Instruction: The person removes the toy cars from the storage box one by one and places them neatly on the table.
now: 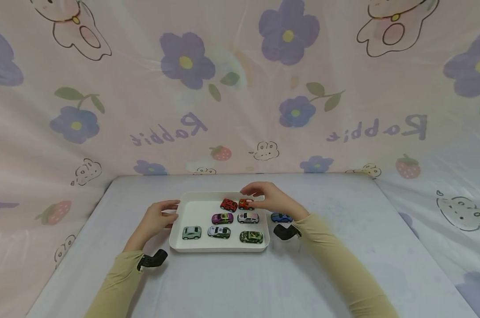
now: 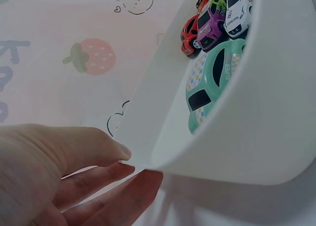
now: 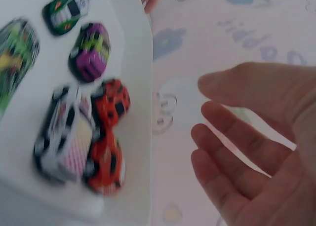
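Beige sleeves (image 1: pixel 339 260) stretch toward a white tray (image 1: pixel 196 210) of seven toy cars (image 1: pixel 222 218), the left hand (image 1: pixel 154 220) at the tray's left wall, fingers extended, the right hand (image 1: pixel 277 199) at its far right corner, fingers parted and empty, with a blue car (image 1: pixel 280 217) right of the tray on the worktop (image 1: pixel 224 282).

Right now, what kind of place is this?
Probably a little play or filming corner, though I can't be sure. There's a white-covered table, a flowery cloth hanging around it, and a tray of toy cars.
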`<state>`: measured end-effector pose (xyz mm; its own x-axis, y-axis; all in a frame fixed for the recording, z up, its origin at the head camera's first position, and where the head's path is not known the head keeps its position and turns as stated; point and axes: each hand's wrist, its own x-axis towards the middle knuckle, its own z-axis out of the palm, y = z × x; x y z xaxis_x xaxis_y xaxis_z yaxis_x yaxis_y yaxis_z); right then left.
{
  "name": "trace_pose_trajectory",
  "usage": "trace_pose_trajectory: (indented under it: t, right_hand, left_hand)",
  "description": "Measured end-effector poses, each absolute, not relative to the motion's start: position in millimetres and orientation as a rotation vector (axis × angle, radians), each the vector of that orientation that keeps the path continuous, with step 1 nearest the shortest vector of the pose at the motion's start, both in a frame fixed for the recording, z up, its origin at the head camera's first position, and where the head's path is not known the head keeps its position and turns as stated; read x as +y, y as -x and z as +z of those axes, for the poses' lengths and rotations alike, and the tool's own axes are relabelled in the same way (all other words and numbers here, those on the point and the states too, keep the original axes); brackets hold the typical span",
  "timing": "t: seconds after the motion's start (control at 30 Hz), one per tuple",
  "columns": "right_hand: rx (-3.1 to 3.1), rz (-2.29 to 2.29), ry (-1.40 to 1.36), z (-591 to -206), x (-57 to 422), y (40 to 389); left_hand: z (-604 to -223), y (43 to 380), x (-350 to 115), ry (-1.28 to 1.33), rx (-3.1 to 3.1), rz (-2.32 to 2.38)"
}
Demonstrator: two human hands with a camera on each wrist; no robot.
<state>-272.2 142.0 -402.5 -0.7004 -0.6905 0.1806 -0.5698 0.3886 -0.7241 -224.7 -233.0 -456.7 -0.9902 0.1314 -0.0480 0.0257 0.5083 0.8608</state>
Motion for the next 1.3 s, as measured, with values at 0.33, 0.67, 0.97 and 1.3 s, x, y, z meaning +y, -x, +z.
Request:
trace_pose_trajectory:
  t: [0.33, 0.67, 0.97, 1.3]
  right_hand:
    - [2.314, -1.238, 1.19, -408.4, 87.5, 270.9]
    - [2.255, -1.168, 1.159, -415.6, 42.6, 267.8]
    - [2.272, -1.069, 1.194, -422.0, 18.4, 266.2]
    - [2.246, -0.916, 1.152, -429.1, -2.2, 260.0]
  left_hand:
    - [-456.4, 224.2, -233.1, -0.128, 2.641, 1.501]
    - [-454.7, 222.9, -232.4, -0.126, 2.642, 1.502]
    - [-455.1, 222.8, -231.6, -0.147, 2.626, 1.527]
    - [-456.4, 222.9, -232.9, -0.167, 2.623, 1.538]
